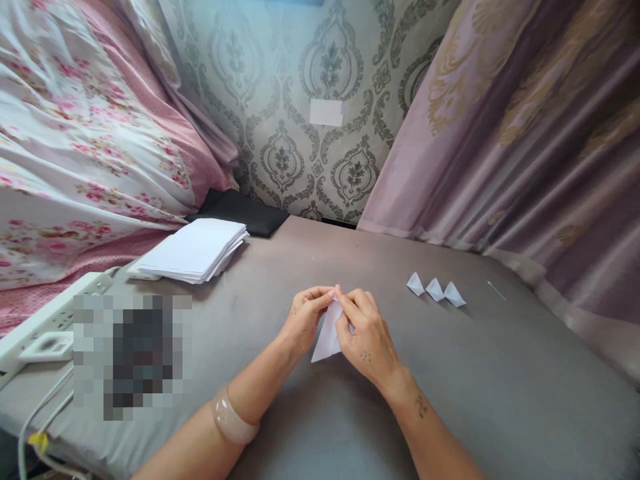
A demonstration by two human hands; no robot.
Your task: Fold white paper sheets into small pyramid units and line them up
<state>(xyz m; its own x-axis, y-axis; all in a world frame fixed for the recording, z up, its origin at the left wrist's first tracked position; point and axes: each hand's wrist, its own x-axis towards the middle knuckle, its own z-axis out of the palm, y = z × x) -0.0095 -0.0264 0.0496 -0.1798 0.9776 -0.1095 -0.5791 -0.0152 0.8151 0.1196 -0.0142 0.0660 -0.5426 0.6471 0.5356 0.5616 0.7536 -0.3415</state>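
Observation:
Between my two hands is a folded sheet of white paper (327, 337), held up just above the grey cloth surface. Thumb and fingers of my left hand (306, 317) pinch its upper tip. My right hand (367, 330) grips the same paper from the right, its fingertips meeting the left ones at the top and its curled fingers covering the right edge. The paper's lower left corner hangs free in a point. To the right stand three small folded paper boats (435, 289) in a row, apart from both hands.
A stack of white paper (197, 250) lies at the back left, before a black flat item (250, 210). At the left edge are a white power strip (55, 320), cables and a blurred-out dark object (143, 353). A thin stick (497, 290) lies far right. Curtains (450, 133) border the surface.

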